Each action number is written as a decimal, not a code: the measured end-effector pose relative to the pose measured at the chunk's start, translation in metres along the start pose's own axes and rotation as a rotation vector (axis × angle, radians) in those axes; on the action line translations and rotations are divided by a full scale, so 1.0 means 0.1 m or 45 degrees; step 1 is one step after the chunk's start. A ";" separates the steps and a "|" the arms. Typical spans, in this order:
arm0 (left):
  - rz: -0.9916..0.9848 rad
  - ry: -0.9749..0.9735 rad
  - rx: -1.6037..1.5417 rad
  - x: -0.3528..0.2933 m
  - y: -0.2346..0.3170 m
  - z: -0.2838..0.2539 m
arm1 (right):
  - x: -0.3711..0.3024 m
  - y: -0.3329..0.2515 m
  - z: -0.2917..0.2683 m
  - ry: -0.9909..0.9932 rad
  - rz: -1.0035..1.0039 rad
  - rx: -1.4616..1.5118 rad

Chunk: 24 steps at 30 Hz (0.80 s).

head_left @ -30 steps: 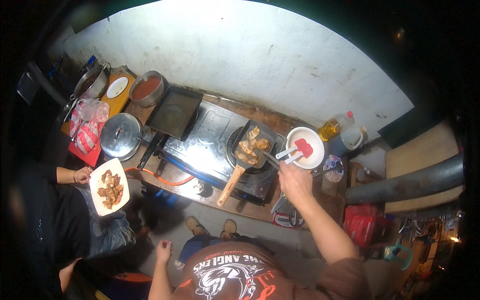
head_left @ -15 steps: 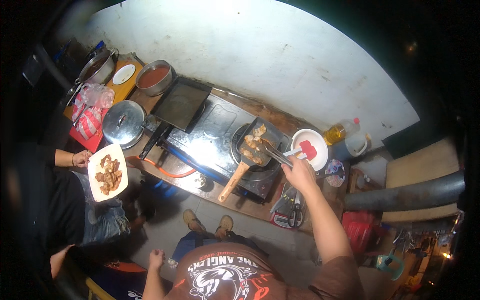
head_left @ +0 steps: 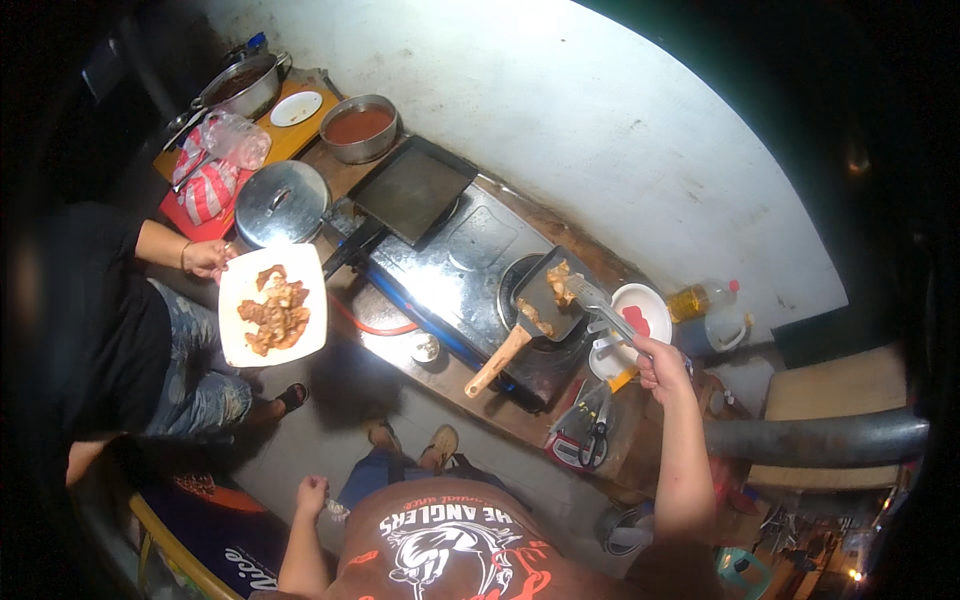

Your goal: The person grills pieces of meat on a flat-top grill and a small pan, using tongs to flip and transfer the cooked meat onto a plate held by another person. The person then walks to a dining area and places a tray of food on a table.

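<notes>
My right hand (head_left: 662,368) grips metal tongs (head_left: 618,316), whose tips hold a piece of browned meat (head_left: 562,284) at the far side of a small square frying pan (head_left: 560,316). Another browned piece (head_left: 533,317) lies nearer the pan's wooden handle (head_left: 498,362). That pan sits on the right burner of the gas stove (head_left: 440,270). My left hand (head_left: 313,494) hangs low by my side, fingers curled in and nothing visible in them. At the left, another person's hand (head_left: 208,259) holds out a white square plate (head_left: 310,330) with several cooked meat pieces.
A dark rectangular pan (head_left: 412,190) covers the left burner. Beyond it stand a pot of reddish sauce (head_left: 360,126) and a lidded pot (head_left: 282,203). To the right are a white bowl (head_left: 655,300), an oil bottle (head_left: 690,301) and scissors (head_left: 597,445). An orange hose (head_left: 370,327) runs along the counter's front.
My right hand and the tongs have shifted right, and meat has moved toward the pan's far side. The other person's plate has come closer to the stove. The view has turned slightly.
</notes>
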<state>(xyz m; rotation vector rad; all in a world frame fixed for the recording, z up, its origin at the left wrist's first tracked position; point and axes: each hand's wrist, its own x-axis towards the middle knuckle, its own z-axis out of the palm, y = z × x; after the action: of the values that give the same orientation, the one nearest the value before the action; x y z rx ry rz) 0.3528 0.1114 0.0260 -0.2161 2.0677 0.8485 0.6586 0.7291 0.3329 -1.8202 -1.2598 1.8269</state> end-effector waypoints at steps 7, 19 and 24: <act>0.096 0.066 0.008 0.14 -0.27 -0.12 | -0.15 0.13 0.21 0.124 -0.103 -0.131; 0.116 -0.186 0.189 0.43 -0.07 -0.90 | -1.34 -0.40 1.35 -0.070 -0.392 -0.292; 0.209 -0.217 0.390 0.42 0.04 -1.24 | -1.48 -0.27 2.39 -0.287 -0.614 -0.627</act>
<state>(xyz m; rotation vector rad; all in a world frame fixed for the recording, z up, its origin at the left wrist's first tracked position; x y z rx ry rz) 0.2434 0.0410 0.0438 0.1883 2.0408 0.6113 0.4567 0.5485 0.4126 -1.3429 -2.1634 1.5659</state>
